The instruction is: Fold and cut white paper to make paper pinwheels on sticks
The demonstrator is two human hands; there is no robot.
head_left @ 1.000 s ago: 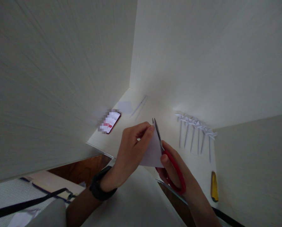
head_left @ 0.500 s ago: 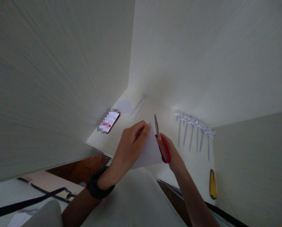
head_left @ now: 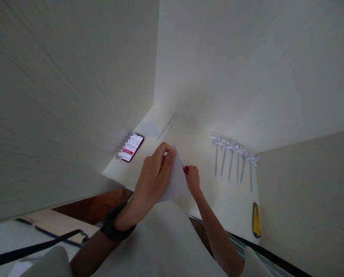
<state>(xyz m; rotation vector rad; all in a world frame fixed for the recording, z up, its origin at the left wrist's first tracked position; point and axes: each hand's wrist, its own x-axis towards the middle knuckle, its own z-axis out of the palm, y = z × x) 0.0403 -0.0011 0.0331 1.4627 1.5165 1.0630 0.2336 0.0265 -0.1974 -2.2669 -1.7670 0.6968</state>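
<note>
My left hand, with a black band on its wrist, pinches a sheet of white paper near its pointed top corner between thumb and fingers. The sheet is held up over the white table and hangs toward my body. Just right of the paper's edge, my right hand is closed around a pair of scissors with red handles. Only a bit of red handle shows; the blades are mostly hidden behind the paper and hand.
White walls enclose the table. A lit phone, a small paper piece and a thin stick lie at left. Several paper pinwheels on sticks are lined up at right, above a yellow cutter.
My right hand has turned the scissors from pointing up and away to lying mostly out of sight, and has shifted left toward the paper. My left hand still holds the sheet, slightly lower-left.
</note>
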